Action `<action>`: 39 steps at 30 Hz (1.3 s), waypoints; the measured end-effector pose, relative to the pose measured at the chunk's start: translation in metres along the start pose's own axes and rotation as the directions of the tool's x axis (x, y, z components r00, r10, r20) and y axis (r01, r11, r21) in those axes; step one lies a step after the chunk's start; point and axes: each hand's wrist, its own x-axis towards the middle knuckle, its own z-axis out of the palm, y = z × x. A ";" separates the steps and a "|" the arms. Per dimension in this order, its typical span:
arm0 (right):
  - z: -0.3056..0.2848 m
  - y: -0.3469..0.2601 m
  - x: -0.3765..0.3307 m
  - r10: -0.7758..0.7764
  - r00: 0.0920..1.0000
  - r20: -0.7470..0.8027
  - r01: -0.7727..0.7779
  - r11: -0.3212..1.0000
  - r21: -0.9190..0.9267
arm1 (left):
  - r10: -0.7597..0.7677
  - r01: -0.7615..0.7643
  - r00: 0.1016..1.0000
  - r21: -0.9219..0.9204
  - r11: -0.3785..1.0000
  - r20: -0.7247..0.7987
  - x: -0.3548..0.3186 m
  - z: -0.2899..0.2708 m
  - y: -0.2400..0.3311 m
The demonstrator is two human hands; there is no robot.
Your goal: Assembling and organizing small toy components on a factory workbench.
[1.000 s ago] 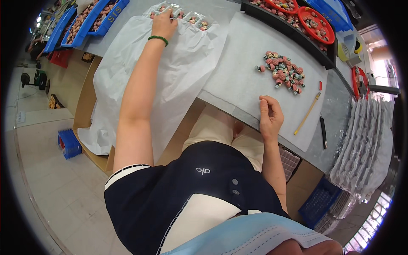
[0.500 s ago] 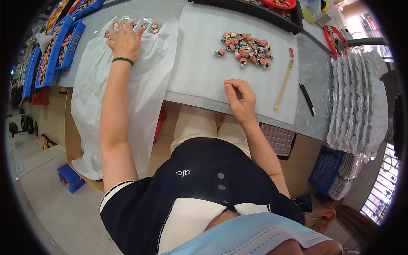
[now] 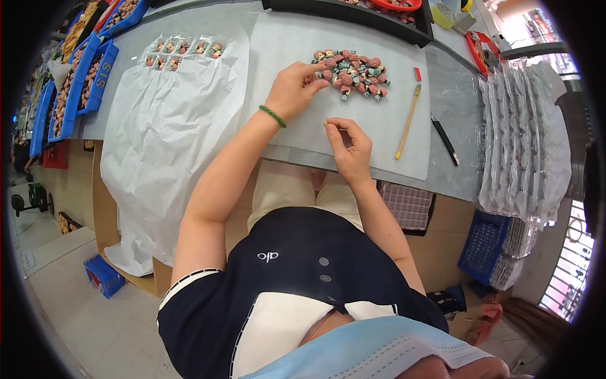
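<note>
My left hand (image 3: 294,93) is at the left edge of a pile of small pink-and-teal figurines (image 3: 353,72). Its thumb and fingers are apart, around a loose figurine that they partly hide; no firm grip shows. My right hand (image 3: 352,150) hovers by the near edge of the white foam sheet (image 3: 385,132), thumb and forefinger pinched together. A tiny yellowish spot shows at those fingertips, too small to name. To the left, a clear blister tray (image 3: 194,47) holds several figurines in its pockets, with thin white paper (image 3: 170,120) covering the part nearer me.
Right of the pile lie a yellow-handled brush (image 3: 408,123), a red cap (image 3: 417,74) and a black pen-like tool (image 3: 445,142). Stacked wrapped trays (image 3: 521,145) stand at the right. Blue bins (image 3: 95,82) of parts line the left; a black tray (image 3: 353,18) borders the back.
My left hand has left the blister tray and moved right to the figurine pile, uncovering the filled pockets. My right hand keeps its pinch in nearly the same place.
</note>
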 end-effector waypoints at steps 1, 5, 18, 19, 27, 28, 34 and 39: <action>-0.002 0.004 0.000 0.060 0.998 -0.034 -0.057 0.994 0.094 | 0.001 -0.001 1.000 -0.001 1.000 0.007 -0.005 0.000 0.005; -0.002 -0.003 0.002 0.222 0.972 -0.082 -0.156 0.863 0.480 | -0.277 0.342 0.937 -0.723 0.600 0.214 -0.039 0.003 0.018; 0.020 0.004 -0.004 0.063 0.986 -0.153 -0.010 0.947 0.321 | -0.250 0.361 0.916 -0.917 0.168 0.315 -0.074 0.017 0.000; 0.020 0.002 0.000 -0.014 0.986 -0.164 0.051 0.973 0.226 | -0.249 0.354 0.918 -0.920 0.170 0.308 -0.073 0.015 0.001; 0.058 -0.009 -0.009 -0.207 0.977 -0.045 0.203 0.976 -0.073 | -0.331 0.314 0.922 -0.885 0.344 0.198 -0.090 -0.004 -0.023; 0.062 -0.009 -0.016 -0.193 0.981 -0.031 0.188 0.976 -0.110 | -0.322 0.296 0.928 -0.892 0.342 0.185 -0.093 -0.006 -0.024; 0.089 0.008 -0.051 -0.079 0.994 -0.075 0.076 0.996 -0.053 | -0.324 0.211 0.941 -0.922 0.326 0.101 -0.124 -0.012 -0.049; 0.113 -0.015 -0.046 -0.151 0.988 -0.039 0.147 0.985 -0.091 | -0.325 0.117 0.946 -0.945 0.305 0.012 -0.131 -0.031 -0.060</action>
